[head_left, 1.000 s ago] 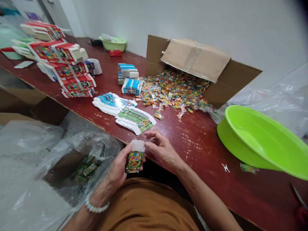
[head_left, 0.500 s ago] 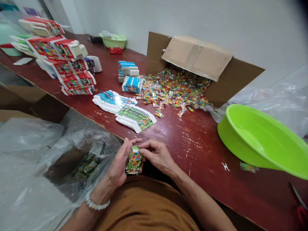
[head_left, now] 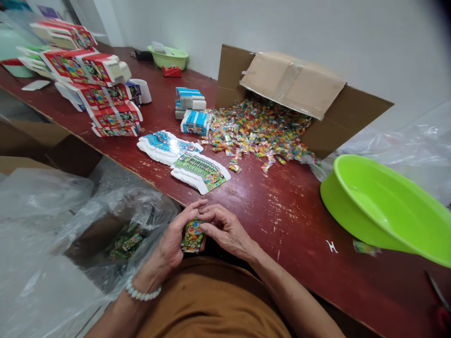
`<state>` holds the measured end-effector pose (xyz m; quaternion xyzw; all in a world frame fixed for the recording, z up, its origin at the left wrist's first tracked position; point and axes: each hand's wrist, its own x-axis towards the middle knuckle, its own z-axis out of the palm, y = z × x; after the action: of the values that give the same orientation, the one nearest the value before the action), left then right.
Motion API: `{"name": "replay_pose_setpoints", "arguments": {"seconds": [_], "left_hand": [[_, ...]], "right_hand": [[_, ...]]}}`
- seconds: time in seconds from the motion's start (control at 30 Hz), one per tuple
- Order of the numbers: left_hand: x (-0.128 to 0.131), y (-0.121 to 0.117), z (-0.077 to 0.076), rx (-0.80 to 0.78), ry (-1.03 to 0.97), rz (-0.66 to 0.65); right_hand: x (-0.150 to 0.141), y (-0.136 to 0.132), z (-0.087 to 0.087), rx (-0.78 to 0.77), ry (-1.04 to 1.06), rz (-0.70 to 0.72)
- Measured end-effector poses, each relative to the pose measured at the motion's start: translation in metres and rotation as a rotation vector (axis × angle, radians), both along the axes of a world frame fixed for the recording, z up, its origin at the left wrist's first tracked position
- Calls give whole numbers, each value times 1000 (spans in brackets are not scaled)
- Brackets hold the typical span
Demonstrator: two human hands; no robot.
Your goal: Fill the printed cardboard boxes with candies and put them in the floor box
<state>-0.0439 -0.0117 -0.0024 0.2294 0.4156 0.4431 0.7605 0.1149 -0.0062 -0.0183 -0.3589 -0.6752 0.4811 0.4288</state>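
The fingers (head_left: 188, 210) of the left hand (head_left: 171, 246) and the fingers (head_left: 214, 218) of the right hand (head_left: 227, 231) are curled inward and closed around a small green printed carton (head_left: 192, 237), gripping it from both sides. The carton sits between the palms, its top covered by the fingers and its lower end showing just below them. A white bead bracelet (head_left: 141, 293) circles the left wrist, and a brown shirt (head_left: 207, 300) fills 6 o'clock. At 9 o'clock, a clear plastic bag (head_left: 141, 211) holds green packets (head_left: 125, 244). The hands sit at the edge of a red wooden table (head_left: 289, 211). At 12 o'clock on it lie flat printed carton blanks (head_left: 200, 172), with blue-and-white cartons (head_left: 196, 123) beyond. Stacked red cartons (head_left: 105, 108) stand at 11 o'clock. Wrapped candies (head_left: 260, 131) spill from a cardboard box (head_left: 292, 80) at 1 o'clock, and a lime-green plastic basin (head_left: 384, 206) tilts at 3 o'clock.
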Motion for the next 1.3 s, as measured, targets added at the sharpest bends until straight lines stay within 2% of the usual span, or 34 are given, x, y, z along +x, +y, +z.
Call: {"name": "replay_pose_setpoints", "arguments": {"seconds": [0.07,0.13,0.2,0.27,0.33,0.4,0.43,0.5,0.57,0.6,0.7,0.77,0.87,1.0,1.1,1.2,1.3], "left_hand": [[-9,1,-2,55,81,29],[-30,1,-6,127,240,115],[-65,-2,-13,184,493,264],[-108,-7,-22,213,862,404],[-145,-12,-30,222,1299,363],[-162,-12,-36,222,1556,300],[-160,-9,-37,267,1644,292],[-136,3,-35,490,1752,318],[-93,24,-32,870,1719,326],[-70,37,-31,981,1708,289],[-12,73,-34,1089,1820,188],[8,90,-42,1111,1873,112],[15,102,-58,1104,1897,42],[12,103,-66,1106,1920,31],[13,103,-65,1106,1938,13],[15,102,-61,1105,1921,16],[14,96,-48,1132,1782,62]], "right_hand": [[-2,4,-5,-52,-14,27],[0,14,-7,-131,-31,-20],[9,30,-9,-180,-86,-169],[27,54,-11,-140,-205,-355],[49,81,-15,-51,-368,-524],[68,109,-18,13,-492,-665],[75,122,-18,30,-522,-702],[78,141,-18,63,-557,-737],[71,151,-18,108,-594,-736],[65,151,-19,132,-608,-720],[47,142,-24,176,-713,-641],[39,133,-30,166,-822,-616],[36,125,-38,117,-842,-659],[38,123,-40,61,-572,-708],[37,123,-39,7,-353,-716],[36,122,-36,-40,-224,-721],[40,116,-28,-78,-113,-676]]}}
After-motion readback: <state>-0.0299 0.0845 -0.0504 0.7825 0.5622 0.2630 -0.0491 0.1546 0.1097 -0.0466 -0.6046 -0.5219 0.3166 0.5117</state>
